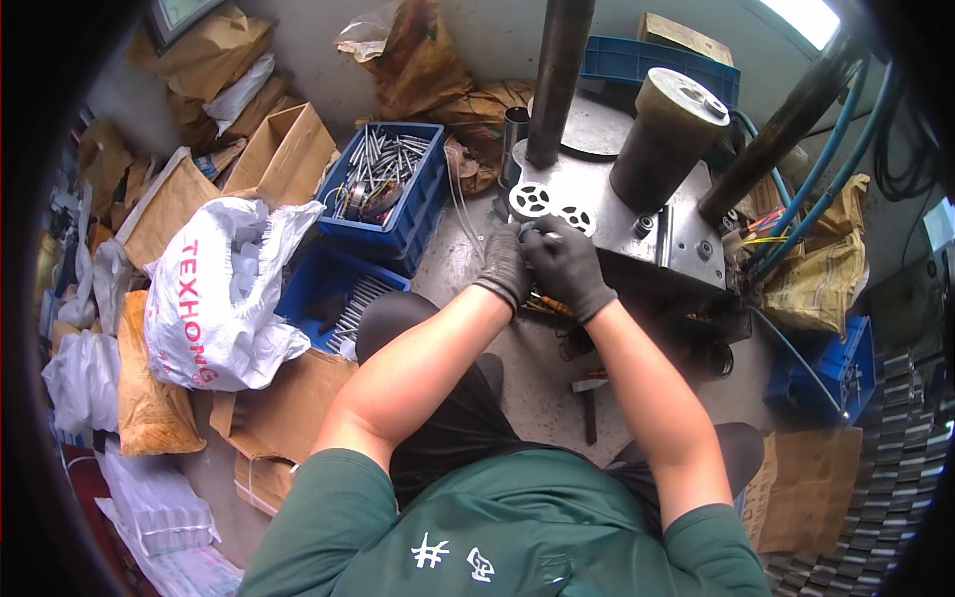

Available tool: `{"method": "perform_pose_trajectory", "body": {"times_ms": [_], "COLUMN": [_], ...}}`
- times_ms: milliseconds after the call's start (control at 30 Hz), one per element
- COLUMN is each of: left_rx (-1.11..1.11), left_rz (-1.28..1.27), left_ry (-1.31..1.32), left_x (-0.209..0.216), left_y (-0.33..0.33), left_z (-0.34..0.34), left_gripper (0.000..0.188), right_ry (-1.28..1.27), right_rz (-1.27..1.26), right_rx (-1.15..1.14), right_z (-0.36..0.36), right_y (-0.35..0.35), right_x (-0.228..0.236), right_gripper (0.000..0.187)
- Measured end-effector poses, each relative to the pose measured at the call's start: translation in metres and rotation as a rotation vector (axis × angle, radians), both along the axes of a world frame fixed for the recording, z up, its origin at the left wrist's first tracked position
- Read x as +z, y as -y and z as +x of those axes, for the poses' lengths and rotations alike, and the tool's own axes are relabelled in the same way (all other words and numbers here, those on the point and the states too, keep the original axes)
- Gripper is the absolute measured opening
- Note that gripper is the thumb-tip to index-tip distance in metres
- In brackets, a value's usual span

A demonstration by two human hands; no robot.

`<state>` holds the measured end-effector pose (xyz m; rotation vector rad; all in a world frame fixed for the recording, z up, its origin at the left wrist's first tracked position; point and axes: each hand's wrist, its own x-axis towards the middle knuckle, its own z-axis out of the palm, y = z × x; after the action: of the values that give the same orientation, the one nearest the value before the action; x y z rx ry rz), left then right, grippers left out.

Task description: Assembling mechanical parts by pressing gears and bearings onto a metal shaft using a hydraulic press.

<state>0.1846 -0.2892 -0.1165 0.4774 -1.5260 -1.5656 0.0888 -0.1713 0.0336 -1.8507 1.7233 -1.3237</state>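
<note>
My left hand [504, 265], in a dark glove, is closed at the front left corner of a metal press bed [652, 227]. Close against it is my right hand [569, 265], gloved too, with its fingers curled in a pinch. Whatever they hold between them is small and mostly covered by the gloves. Just beyond my fingers a white spoked wheel [529, 201] lies on the bed. A second spoked wheel [575, 220] sits to its right, partly behind my right hand.
Dark steel columns [559, 85] and a thick cylinder [665, 139] rise from the press. To the left, a blue crate [393, 234] holds metal rods; a blue bin [308, 289] stands nearer. A white sack [224, 298] lies farther left. Blue hoses [831, 189] hang right.
</note>
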Motion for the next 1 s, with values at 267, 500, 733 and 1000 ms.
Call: {"method": "perform_pose_trajectory", "body": {"times_ms": [267,500,733,1000], "left_rx": [0.305,0.063,-0.186,-0.699], "left_rz": [0.570,0.432,0.109,0.712], "left_ry": [0.107,-0.041,0.031,0.261], "left_x": [0.120,0.183,0.176,0.128], "left_y": [-0.108,-0.161,-0.198,-0.228], "left_z": [-0.033,-0.015,-0.052,-0.106], "left_gripper": [0.027,0.030,0.049,0.059], "right_ry": [0.824,-0.065,0.348,0.207], "right_rz": [-0.018,-0.297,0.087,0.336], "right_rx": [-0.058,-0.007,0.010,-0.123], "right_z": [-0.058,-0.065,-0.096,-0.140], "right_y": [-0.092,-0.139,-0.192,-0.227], "right_x": [-0.053,0.037,0.093,0.053], "right_gripper": [0.031,0.022,0.038,0.065]}}
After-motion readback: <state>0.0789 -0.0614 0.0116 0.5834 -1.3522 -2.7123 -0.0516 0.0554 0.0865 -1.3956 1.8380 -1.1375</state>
